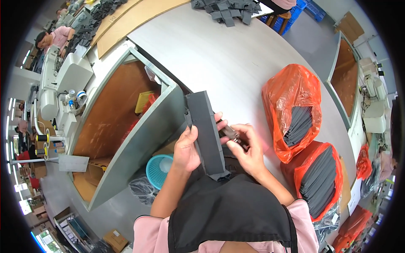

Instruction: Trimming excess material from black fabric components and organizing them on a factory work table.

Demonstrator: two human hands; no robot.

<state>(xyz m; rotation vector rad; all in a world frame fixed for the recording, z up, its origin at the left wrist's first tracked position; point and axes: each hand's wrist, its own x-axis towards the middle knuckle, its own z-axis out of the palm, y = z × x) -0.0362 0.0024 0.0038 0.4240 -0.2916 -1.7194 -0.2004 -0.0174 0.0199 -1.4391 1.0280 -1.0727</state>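
Observation:
In front of my chest, my left hand (186,150) grips a long dark grey fabric strip (206,131), thumb on its near-left side and fingertips showing past the right edge. The strip stands lengthwise, with frayed or folded bits at its left edge and lower end. Close to its right side, my right hand (249,151) is closed on a small dark metal hand tool (231,134). Blur and my fingers hide which kind of tool this is. The tool's far end lies by my left fingertips.
Orange-red plastic bags (291,84) filled with stacked dark strips (318,179) stand at the right on the pale table (202,46). More grey pieces (230,10) lie at the far edge. Left are an open-fronted cabinet (139,105), a turquoise basket (158,170) and a sewing machine (71,71); a co-worker sits beyond.

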